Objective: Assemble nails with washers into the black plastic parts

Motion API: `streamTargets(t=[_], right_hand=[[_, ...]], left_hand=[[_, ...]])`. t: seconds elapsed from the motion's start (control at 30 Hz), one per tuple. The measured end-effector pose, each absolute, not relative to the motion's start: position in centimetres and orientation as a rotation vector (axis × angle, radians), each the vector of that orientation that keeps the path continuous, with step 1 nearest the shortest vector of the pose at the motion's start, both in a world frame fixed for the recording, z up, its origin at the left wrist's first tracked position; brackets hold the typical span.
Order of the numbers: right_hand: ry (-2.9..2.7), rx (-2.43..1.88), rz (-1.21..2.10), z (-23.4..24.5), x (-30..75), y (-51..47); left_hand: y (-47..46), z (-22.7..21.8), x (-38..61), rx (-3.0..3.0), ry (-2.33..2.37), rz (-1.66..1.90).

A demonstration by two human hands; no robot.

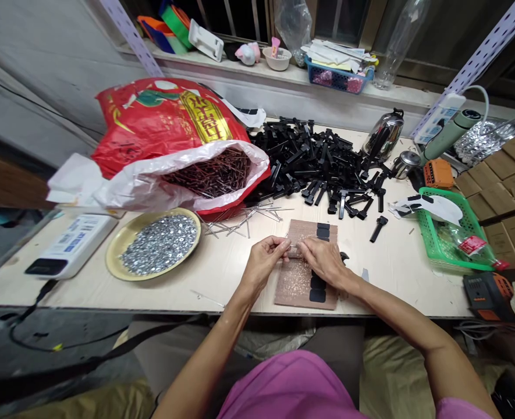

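Observation:
Over a brown board (298, 282) with black patches, my two hands meet, fingertips nearly touching. My left hand (269, 256) is closed in a pinch on what looks like a thin metal pin, mostly hidden by the fingers. My right hand (325, 261) is closed too. A dark end of a black plastic part (343, 256) shows beside its palm, the rest covered by the hand. Behind the board lies a heap of black plastic parts (313, 157). Loose metal pins (244, 221) lie to the left, near a yellow bowl (114, 256) of small shiny metal pieces.
A red sack (139, 128) full of dark pins lies open at the back left. A white power bank (76, 244) sits at the left edge. At right are a green basket (427, 227) with a plastic bottle, a steel kettle (383, 134) and stacked cardboard boxes (501, 192).

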State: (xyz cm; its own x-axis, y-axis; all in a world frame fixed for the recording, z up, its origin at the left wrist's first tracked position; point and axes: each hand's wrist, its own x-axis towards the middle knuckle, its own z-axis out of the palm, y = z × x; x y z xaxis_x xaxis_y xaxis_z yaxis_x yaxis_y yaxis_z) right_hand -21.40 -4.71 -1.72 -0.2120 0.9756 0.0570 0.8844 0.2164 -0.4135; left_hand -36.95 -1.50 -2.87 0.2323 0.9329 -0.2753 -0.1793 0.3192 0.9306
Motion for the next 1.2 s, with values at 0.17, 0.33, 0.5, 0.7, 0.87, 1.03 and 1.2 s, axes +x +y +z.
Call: streamTargets(t=[0.17,0.33,0.5,0.7,0.87,1.03,1.2], right_hand=[[-2.121,-1.696,0.497,-1.36,-21.31,-4.77],[-2.181,-1.744,0.328,-1.36,-21.59,-4.84],[-2.167,-1.712,0.389,-1.44,-21.59,-4.71],[-2.169,-1.748,0.414,-1.30,-21.48,-4.77],[-2.107,-1.721,0.455,-1.44,-21.15,-4.82],[-2.062,-1.704,0.420,-1.40,-20.83,-5.08],[-2.077,-1.723,0.349,-1.56,-21.21,-5.33]], left_hand=[[-1.44,-2.54,-36.69,0.922,1.048,0.964],[-1.43,-2.44,-36.70,0.947,1.057,0.986],[-1.32,-2.72,-36.92,0.960,1.052,0.967],[-1.36,-2.77,-36.91,0.973,1.058,0.948],[-1.43,-2.63,-36.92,0.800,0.967,0.913],[-1.50,-2.43,-36.94,0.605,0.865,0.865],[-1.67,-2.69,-36.43,0.621,0.920,0.886]])
